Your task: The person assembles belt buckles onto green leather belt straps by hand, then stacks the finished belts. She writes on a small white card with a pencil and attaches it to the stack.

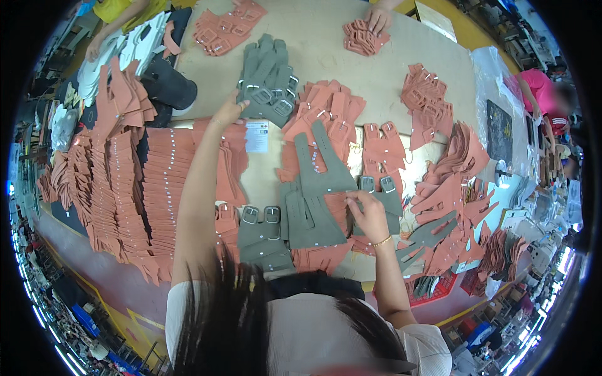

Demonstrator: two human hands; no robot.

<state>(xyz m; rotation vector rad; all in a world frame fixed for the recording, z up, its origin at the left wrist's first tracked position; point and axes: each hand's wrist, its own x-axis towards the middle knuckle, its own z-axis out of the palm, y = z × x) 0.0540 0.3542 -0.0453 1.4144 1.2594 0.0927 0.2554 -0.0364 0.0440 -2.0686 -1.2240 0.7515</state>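
Note:
My left hand [231, 113] reaches far forward, thumb and fingers closed on the near left edge of a pile of grey-green buckle pieces [268, 81]. My right hand [369, 216] has its fingers bent together at the lower right corner of a grey-green two-strap piece [323, 166], whose two punched straps point away from me. Below that piece lie more grey-green strap pieces [313, 222]. Grey-green pieces with buckles sit on either side, one pair of buckles [260, 215] left and another [377, 183] right. The fingertips of both hands are partly hidden.
Long rows of stacked orange-brown pieces [166, 188] fill the left of the table. More orange-brown stacks [451, 169] lie right, with buckle piles [426, 97] farther off. A co-worker's hand [379, 20] rests on a far pile. A white label [256, 136] lies near my left forearm.

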